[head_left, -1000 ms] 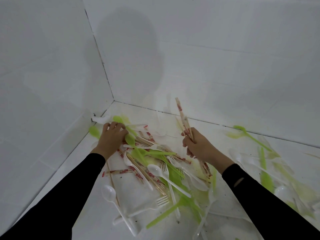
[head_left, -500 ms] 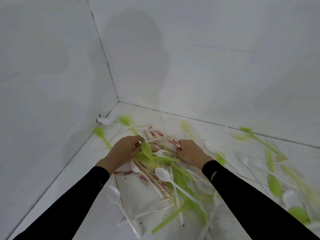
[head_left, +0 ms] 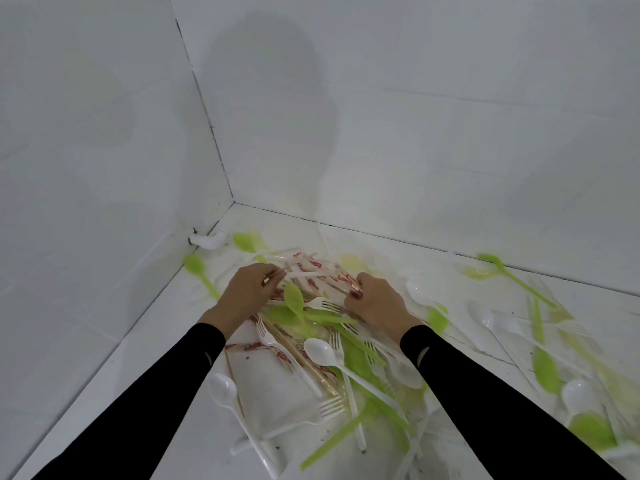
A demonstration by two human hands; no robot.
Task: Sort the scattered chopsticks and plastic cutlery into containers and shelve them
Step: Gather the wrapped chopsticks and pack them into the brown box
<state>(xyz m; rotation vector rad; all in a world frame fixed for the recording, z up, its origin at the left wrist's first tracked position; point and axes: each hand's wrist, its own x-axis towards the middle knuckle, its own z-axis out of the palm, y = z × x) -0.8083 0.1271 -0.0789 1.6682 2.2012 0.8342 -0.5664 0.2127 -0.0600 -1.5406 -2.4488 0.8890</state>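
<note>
- a white spoon (head_left: 223, 388) and green cutlery (head_left: 360, 362) lie scattered on the white floor (head_left: 145, 393).
- further in, left hand (head_left: 247, 294) and right hand (head_left: 377, 304), fingers curled, each grip an end of the wrapped chopsticks (head_left: 311, 277), which lie on the pile between them.
- beyond, a green spoon (head_left: 195, 266) lies beside the wall (head_left: 104, 168), near the corner.

Black-sleeved arms reach forward; left hand (head_left: 251, 292) and right hand (head_left: 377, 303), fingers curled, grip red-printed wrapped chopsticks (head_left: 311, 270) between them.
</note>
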